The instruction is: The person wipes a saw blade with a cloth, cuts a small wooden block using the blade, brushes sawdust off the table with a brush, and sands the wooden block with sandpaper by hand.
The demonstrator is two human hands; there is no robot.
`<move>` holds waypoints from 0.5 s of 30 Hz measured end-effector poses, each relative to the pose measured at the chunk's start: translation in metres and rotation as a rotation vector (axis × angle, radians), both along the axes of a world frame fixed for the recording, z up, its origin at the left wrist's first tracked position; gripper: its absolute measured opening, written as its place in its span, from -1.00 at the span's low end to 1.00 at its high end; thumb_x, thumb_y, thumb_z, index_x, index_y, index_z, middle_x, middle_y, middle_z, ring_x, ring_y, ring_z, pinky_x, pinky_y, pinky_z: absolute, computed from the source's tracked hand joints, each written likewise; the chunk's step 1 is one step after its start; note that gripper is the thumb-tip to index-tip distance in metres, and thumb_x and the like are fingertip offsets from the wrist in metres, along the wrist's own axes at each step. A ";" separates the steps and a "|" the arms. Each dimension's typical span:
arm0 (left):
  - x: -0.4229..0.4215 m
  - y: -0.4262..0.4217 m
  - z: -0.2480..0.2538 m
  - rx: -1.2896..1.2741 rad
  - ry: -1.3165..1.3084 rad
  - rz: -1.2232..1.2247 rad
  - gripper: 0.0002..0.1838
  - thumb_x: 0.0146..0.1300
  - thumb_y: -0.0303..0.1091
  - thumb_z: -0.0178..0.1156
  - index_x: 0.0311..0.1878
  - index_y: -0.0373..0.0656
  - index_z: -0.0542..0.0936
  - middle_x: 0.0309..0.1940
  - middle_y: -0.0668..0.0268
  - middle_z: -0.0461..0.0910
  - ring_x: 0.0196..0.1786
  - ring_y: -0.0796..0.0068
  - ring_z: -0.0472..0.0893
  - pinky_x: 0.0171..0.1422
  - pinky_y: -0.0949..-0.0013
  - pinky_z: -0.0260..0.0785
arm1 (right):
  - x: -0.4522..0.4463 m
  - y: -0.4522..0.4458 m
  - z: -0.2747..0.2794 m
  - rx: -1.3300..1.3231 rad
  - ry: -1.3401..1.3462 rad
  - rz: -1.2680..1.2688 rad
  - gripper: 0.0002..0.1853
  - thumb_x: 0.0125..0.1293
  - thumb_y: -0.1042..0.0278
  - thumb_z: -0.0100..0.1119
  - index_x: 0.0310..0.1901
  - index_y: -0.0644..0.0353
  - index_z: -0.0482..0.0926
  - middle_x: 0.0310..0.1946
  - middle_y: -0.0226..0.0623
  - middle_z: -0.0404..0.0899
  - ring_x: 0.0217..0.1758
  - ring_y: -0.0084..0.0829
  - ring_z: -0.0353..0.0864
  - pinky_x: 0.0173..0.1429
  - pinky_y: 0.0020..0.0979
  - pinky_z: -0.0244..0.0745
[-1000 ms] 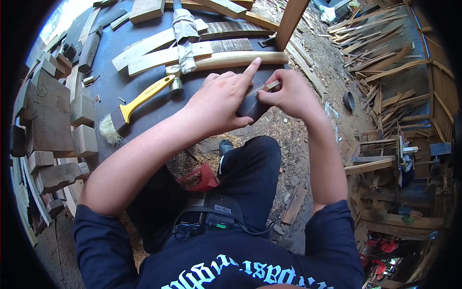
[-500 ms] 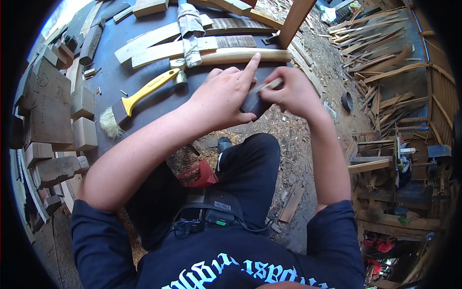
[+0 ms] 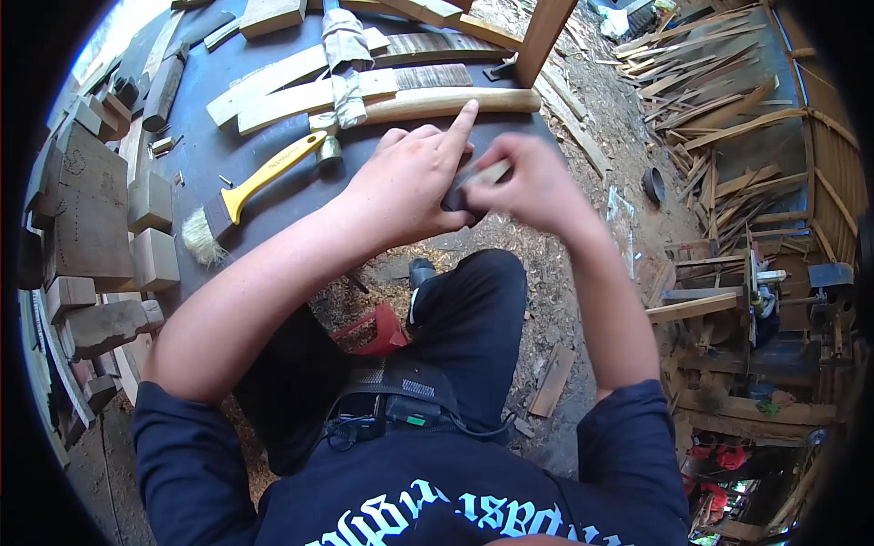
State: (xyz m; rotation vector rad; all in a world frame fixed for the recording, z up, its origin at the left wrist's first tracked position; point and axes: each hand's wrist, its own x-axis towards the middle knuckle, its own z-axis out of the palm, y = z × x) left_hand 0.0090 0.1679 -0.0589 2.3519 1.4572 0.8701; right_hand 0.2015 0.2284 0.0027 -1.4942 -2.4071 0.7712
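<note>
My left hand [image 3: 405, 182] rests at the near right part of the dark table [image 3: 273, 136], index finger stretched toward a smooth rounded wooden handle [image 3: 446, 103], thumb spread apart. A dark surface [image 3: 452, 197] shows between its thumb and fingers; whether this is the table corner or a separate piece I cannot tell. My right hand [image 3: 533, 187], blurred by motion, pinches a small pale flat piece [image 3: 492, 173] right beside that dark surface. The handle belongs to a hammer whose metal head [image 3: 329, 150] lies left of my left hand. A yellow-handled paintbrush [image 3: 264, 180] lies further left.
A grey cloth [image 3: 348, 55] lies over several wooden strips [image 3: 309, 98] at the back of the table. Wooden blocks [image 3: 155, 259] stand along the left. A wooden post [image 3: 544, 41] rises at the far right edge. Scrap wood [image 3: 701, 91] piles up on the right.
My right hand has moved slightly left and down with the pale piece, closer to my left hand. The whole view has shifted a little; my left hand keeps its pose.
</note>
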 end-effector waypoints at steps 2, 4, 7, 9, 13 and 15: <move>0.000 -0.001 0.000 -0.014 0.017 -0.002 0.32 0.10 -0.02 0.57 0.71 -0.32 -0.10 0.25 0.17 0.65 0.37 0.18 0.55 0.48 0.08 0.31 | 0.017 0.025 -0.002 -0.101 0.044 -0.133 -0.65 0.06 0.23 0.56 -0.26 0.33 0.69 -0.43 -0.26 0.73 -0.36 -0.52 0.71 -0.20 -0.42 0.61; -0.001 0.000 0.001 -0.022 0.018 0.011 0.31 0.10 -0.03 0.57 0.71 -0.31 -0.09 0.25 0.18 0.65 0.37 0.18 0.55 0.49 0.08 0.30 | 0.009 0.007 -0.008 0.033 0.046 0.095 -0.66 0.07 0.26 0.55 -0.24 0.33 0.68 -0.45 -0.27 0.71 -0.40 -0.53 0.68 -0.28 -0.44 0.58; -0.001 0.001 0.001 -0.038 0.014 0.000 0.31 0.08 -0.04 0.58 0.71 -0.28 -0.08 0.26 0.20 0.64 0.38 0.19 0.55 0.49 0.08 0.30 | 0.004 -0.006 -0.004 -0.012 0.017 0.105 -0.64 0.06 0.29 0.57 -0.23 0.34 0.65 -0.46 -0.27 0.71 -0.43 -0.57 0.67 -0.30 -0.47 0.57; 0.000 -0.001 0.000 -0.023 0.016 -0.020 0.29 0.08 -0.06 0.56 0.71 -0.27 -0.07 0.27 0.20 0.64 0.38 0.20 0.55 0.49 0.07 0.30 | 0.018 0.020 0.000 -0.080 0.031 -0.115 -0.64 0.06 0.28 0.59 -0.24 0.35 0.65 -0.44 -0.26 0.73 -0.41 -0.58 0.68 -0.24 -0.49 0.59; -0.003 0.000 0.006 -0.062 0.048 -0.013 0.27 0.09 -0.05 0.54 0.71 -0.24 -0.05 0.27 0.19 0.64 0.38 0.20 0.55 0.49 0.08 0.30 | 0.006 -0.016 0.004 -0.072 0.035 0.100 -0.57 0.00 0.19 0.59 -0.28 0.40 0.68 -0.40 -0.07 0.75 -0.35 -0.27 0.78 -0.09 -0.31 0.68; -0.002 0.000 0.006 -0.050 0.060 -0.024 0.27 0.11 0.00 0.56 0.71 -0.23 -0.03 0.27 0.20 0.65 0.36 0.19 0.56 0.50 0.08 0.29 | 0.017 -0.001 0.000 -0.084 -0.011 0.053 -0.57 0.02 0.18 0.58 -0.25 0.40 0.69 -0.44 -0.09 0.75 -0.36 -0.29 0.77 -0.09 -0.31 0.68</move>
